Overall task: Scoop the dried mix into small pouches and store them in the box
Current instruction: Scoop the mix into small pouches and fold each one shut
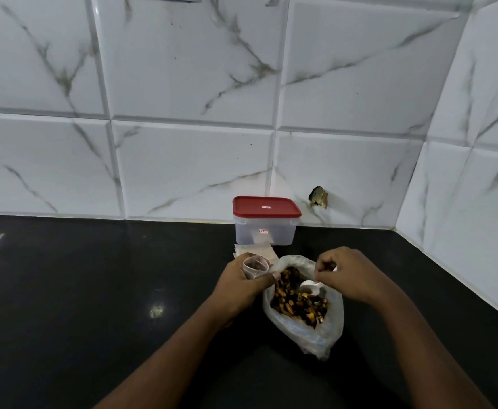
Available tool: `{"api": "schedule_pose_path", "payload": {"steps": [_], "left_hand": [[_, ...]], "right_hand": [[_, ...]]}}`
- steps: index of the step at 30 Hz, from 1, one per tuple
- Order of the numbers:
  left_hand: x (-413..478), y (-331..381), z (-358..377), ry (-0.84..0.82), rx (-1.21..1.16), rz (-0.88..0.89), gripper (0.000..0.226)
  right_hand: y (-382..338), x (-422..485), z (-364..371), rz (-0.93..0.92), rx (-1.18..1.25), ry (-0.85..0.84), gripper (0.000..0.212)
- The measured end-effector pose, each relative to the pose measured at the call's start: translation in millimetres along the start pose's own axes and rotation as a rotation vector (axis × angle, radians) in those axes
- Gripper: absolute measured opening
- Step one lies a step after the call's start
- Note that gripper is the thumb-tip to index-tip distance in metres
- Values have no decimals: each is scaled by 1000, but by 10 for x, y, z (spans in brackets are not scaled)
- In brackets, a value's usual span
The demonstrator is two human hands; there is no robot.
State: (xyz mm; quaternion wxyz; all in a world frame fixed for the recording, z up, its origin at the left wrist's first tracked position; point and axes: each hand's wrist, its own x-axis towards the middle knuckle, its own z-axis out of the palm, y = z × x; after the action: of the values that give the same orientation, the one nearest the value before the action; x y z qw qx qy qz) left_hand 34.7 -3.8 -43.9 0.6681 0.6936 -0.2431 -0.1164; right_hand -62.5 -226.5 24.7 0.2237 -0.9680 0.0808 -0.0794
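Note:
A clear plastic bag (327, 329) lies open on the black counter, with brown and yellow dried mix (295, 302) inside. My left hand (242, 283) holds a small pale pouch (255, 265) upright, its mouth open, just left of the bag. My right hand (351, 276) grips a white spoon (309, 286) whose bowl rests in the mix. Behind the hands stands a clear box (264, 231) with a red lid (267, 206), closed. A stack of flat empty pouches (259, 250) lies between the box and my left hand.
The black counter (94, 290) runs left and toward me. White marble-look tiled walls meet in a corner at the right. A small dark broken hole (318, 196) marks the back wall right of the box.

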Motion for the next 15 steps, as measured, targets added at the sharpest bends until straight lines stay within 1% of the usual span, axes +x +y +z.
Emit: {"api": "schedule_pose_path", "payload": {"steps": [2,4,6,8,15], "left_hand": [[0,2,-1,0,10,-8,27],[5,-4,3,-2,25,-3,26],[7,0,3,1,36,-1,26],[7,8,3,-6,38,-5,26],[9,10,4,9,65,5,28]], "right_hand": [[15,-15,-25,13,14,-5,17],[11,-30,-27,26,93,-15,15],[-13,-28,9,60,240,-25,13],[-29,2,86,118,412,-21,16],[79,98,81,361,848,75,16]]}}
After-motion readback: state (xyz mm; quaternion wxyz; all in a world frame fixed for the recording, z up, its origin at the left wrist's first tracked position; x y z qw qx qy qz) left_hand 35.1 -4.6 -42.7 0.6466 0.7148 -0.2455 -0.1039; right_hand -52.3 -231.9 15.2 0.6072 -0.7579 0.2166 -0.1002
